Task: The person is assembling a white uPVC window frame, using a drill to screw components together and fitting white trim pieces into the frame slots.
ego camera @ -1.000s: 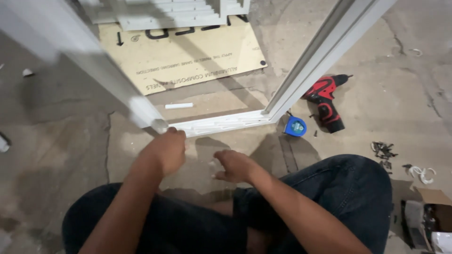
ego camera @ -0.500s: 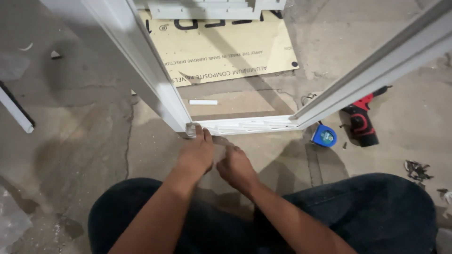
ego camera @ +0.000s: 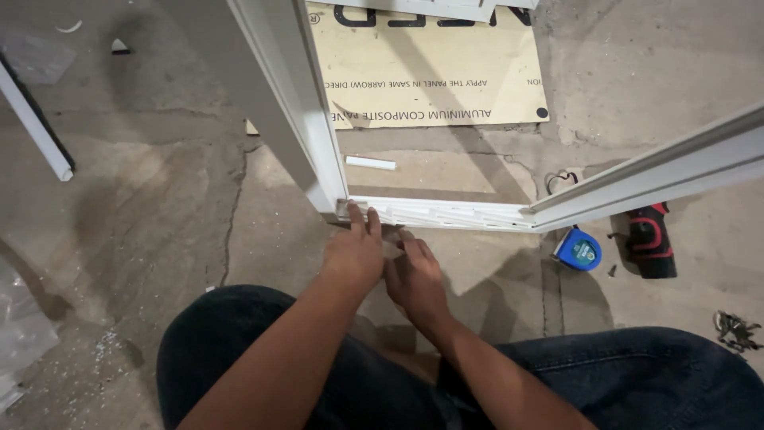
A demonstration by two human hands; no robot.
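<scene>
Nearest the camera are the person's knees in dark blue denim trousers (ego camera: 637, 374), with both bare forearms reaching forward between them over the cracked grey concrete floor (ego camera: 159, 215).

The left hand (ego camera: 354, 251) lies palm down with its fingers stretched forward and close together, the fingertips touching the lower left corner of the white rectangular metal frame (ego camera: 446, 215); it grips nothing. The right hand (ego camera: 415, 275) sits just beside it, touching it, its fingers loosely extended toward the frame's bottom rail and just short of it; whether it holds anything small cannot be told.

The frame stands on the floor directly ahead of the hands: its bottom rail runs rightward from that corner, one side bar rises up and to the left out of view, and the other slants up and off to the right.

Right of the frame's bottom rail, on the floor, lie a small blue round tape measure (ego camera: 578, 249) and, just beyond that, a red-and-black cordless drill (ego camera: 651, 243).

Beyond the bottom rail, seen through the frame, a short white plastic strip (ego camera: 370, 162) lies on the floor, and farther on a tan flat sheet with black print (ego camera: 430, 72).

Well to the left of the frame lies a white bar with a dark edge (ego camera: 36, 123).
</scene>
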